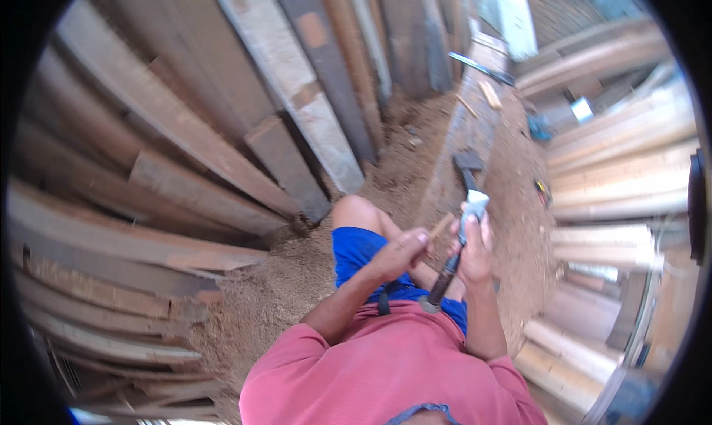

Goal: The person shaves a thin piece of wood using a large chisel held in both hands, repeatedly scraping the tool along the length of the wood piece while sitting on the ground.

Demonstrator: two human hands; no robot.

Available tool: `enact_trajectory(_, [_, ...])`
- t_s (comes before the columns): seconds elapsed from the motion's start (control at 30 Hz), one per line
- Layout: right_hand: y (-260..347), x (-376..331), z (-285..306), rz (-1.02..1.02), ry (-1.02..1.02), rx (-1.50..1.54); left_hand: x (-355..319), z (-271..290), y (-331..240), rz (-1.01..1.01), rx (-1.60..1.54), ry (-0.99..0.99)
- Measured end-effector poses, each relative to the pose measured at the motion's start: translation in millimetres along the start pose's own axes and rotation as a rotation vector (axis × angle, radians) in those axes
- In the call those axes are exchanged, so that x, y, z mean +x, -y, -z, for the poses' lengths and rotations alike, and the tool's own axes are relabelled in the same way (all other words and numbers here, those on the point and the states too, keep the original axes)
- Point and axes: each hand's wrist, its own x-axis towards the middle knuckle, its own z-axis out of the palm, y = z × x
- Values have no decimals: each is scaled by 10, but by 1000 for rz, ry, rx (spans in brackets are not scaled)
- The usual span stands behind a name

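**Holding a stick (443,225) and a long tool (448,272) above blue shorts (354,251)**

The small brown stick is pinched between the thumb and fingers of the left hand (400,254). It is tilted, with its top end pointed up and toward the right hand (475,251). Whether the stick touches the long tool cannot be told.

The long tool is gripped by the right hand, with the fingers curled around its upper part. It is held at a slant. Its pale, wide tip (476,201) is pointed up and away, and its brown, round-ended part is pointed down toward the lap. Both things are held in front of a pink shirt (393,358).

Just past the pale tip, a dark tool with a blocky head (467,161) is seen over a long, narrow wooden bench (458,132). Part of this dark tool is hidden. Farther along the bench, a thick bit of wood (489,95) and a thin bit of wood (466,106) are seen close together. Near the far end, a thin blue tool with a dark end (478,66) is laid across.

The ground (282,302) is covered in brown sawdust. Old brown boards (185,128) are lined up on the left. Pale boards (630,176) are piled on the right. Between the bench and these piles, a small yellow and black thing (542,193) is seen, too blurry to be named.
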Motion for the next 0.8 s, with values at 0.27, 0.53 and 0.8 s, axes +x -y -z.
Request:
enact_trajectory(0.27, [18, -199, 102, -283, 49, 648, 246, -101, 14, -2, -433, 6])
enact_trajectory(0.53, [-32, -409, -188, -437, 222, 701, 205, -175, -150, 14, -223, -102])
enact_trajectory(0.8, [66, -599, -214, -430, 239, 603, 32, -181, -229, -81, 129, -31])
